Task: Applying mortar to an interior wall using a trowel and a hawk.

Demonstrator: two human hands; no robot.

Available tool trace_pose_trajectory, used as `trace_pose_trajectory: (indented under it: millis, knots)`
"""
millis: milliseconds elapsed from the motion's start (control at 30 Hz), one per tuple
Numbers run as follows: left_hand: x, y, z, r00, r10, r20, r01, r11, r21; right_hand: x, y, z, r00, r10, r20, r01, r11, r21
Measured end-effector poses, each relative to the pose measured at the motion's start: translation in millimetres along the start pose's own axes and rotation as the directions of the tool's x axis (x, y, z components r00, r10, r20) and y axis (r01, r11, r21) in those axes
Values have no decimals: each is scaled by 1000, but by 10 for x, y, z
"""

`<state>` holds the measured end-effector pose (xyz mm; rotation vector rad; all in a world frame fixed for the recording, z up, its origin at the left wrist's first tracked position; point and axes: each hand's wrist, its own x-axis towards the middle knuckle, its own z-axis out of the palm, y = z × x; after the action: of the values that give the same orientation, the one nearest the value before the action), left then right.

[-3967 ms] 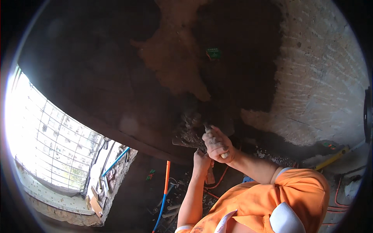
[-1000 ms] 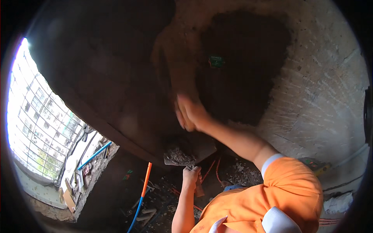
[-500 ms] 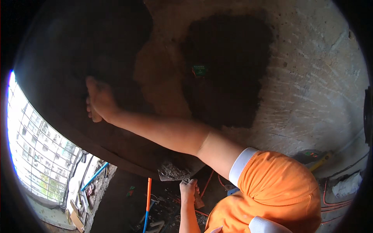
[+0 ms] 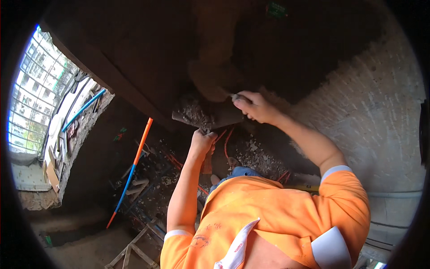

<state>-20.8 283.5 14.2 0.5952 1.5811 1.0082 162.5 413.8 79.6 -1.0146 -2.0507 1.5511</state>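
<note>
My left hand (image 4: pixel 204 140) is wrapped round the handle beneath a plasterer's hawk (image 4: pixel 229 118), held level in front of my body. A heap of grey, lumpy mortar (image 4: pixel 195 112) lies on the hawk's left part. Just right of the hawk, my right hand (image 4: pixel 254 107) is closed on the handle of a trowel (image 4: pixel 234 96); its blade is hard to make out in the shadow. Beyond both hands rises a wall with dark, wet-looking mortar (image 4: pixel 286 54) over much of it. A paler strip (image 4: pixel 215 49) runs between the dark areas.
Rough bare wall (image 4: pixel 363 103) continues on the right. A green box (image 4: pixel 277 10) sits in the dark patch. An orange-and-blue pipe (image 4: pixel 135 166) stands left, near floor rubble (image 4: pixel 255 154) and a wooden frame (image 4: pixel 129 247). Far left is a gridded window opening (image 4: pixel 38 89).
My right hand has come from the dark wall at upper left back to the hawk's right side. The view has shifted, so the hawk and left hand appear higher. The left hand keeps its hold.
</note>
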Motion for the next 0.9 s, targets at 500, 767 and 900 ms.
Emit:
trace_pose_trajectory:
  millis: [500,767,900]
  knots:
    - [34,-622,485,864,504,4,-503,862,65,-476,-80,69,783,-608,-134,333,591,-735]
    - [58,351,460,967,240,81,-223,958,-180,-404,-589,-229,977,-156,-146,209,842,498]
    - [19,410,387,977,204,66,-200,978,-58,-503,-351,14,984,163,69,-149,552,820]
